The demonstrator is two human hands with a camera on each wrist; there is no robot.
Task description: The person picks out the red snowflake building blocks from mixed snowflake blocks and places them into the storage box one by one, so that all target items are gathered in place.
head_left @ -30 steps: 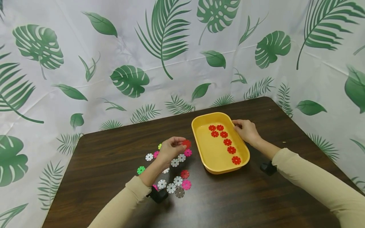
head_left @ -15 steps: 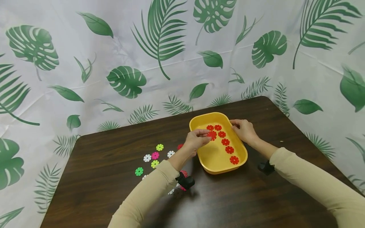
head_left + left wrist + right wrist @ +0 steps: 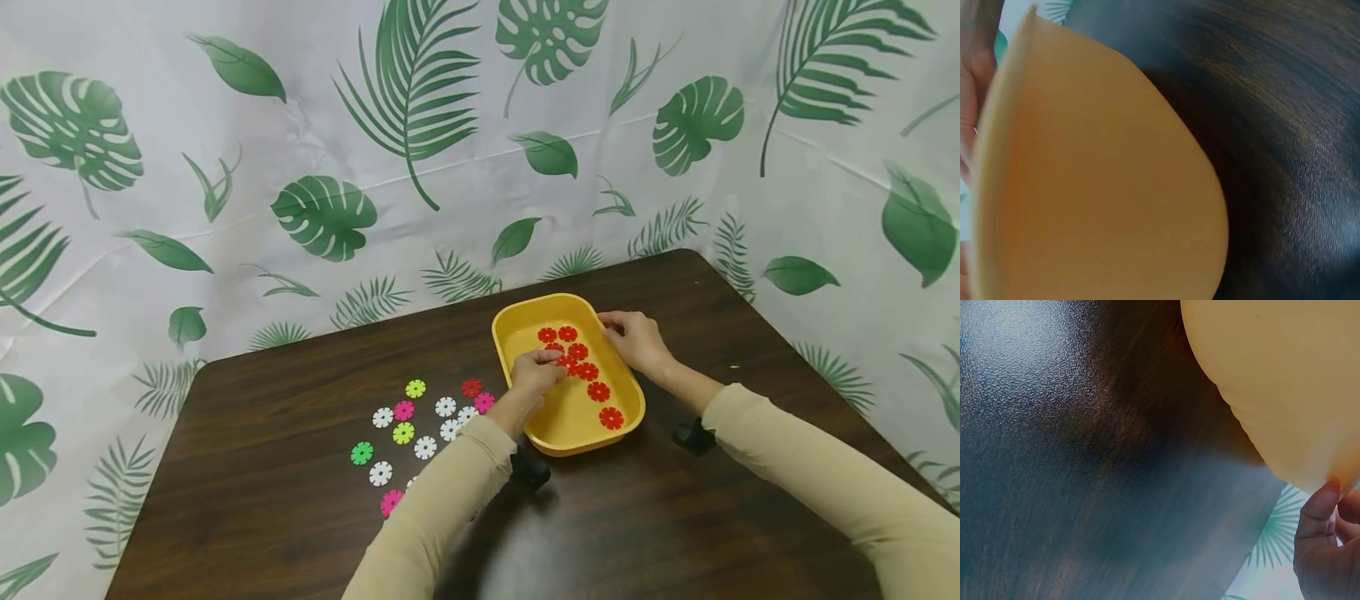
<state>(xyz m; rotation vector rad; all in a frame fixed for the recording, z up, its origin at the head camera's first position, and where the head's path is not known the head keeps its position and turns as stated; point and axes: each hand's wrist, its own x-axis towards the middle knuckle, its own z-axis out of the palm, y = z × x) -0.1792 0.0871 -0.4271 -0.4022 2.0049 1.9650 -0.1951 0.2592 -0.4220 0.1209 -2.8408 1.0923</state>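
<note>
In the head view my left hand (image 3: 534, 377) reaches over the near left wall of a yellow tray (image 3: 551, 412). Its thumb and fingertips pinch a red notched disc (image 3: 568, 365), low among the others. Several more red notched discs (image 3: 598, 391) lie in a bent row on the tray floor. My right hand (image 3: 639, 342) holds the tray's right rim; in the right wrist view, the thumb of this hand (image 3: 1325, 544) presses against the yellow wall. Only the tray's outer side (image 3: 1116, 169) fills most of the left wrist view.
Left of the tray, loose notched discs lie on the dark wooden table (image 3: 262, 467): white discs (image 3: 425, 447), pink discs (image 3: 403, 410), yellow-green discs (image 3: 403, 432), a green disc (image 3: 362, 452) and a red disc (image 3: 472, 387). My left forearm covers some. A leaf-print curtain (image 3: 450, 167) hangs behind.
My left hand has carried a red disc from the loose discs rightward into the tray and lowered it among the red ones. My right hand has stayed on the rim.
</note>
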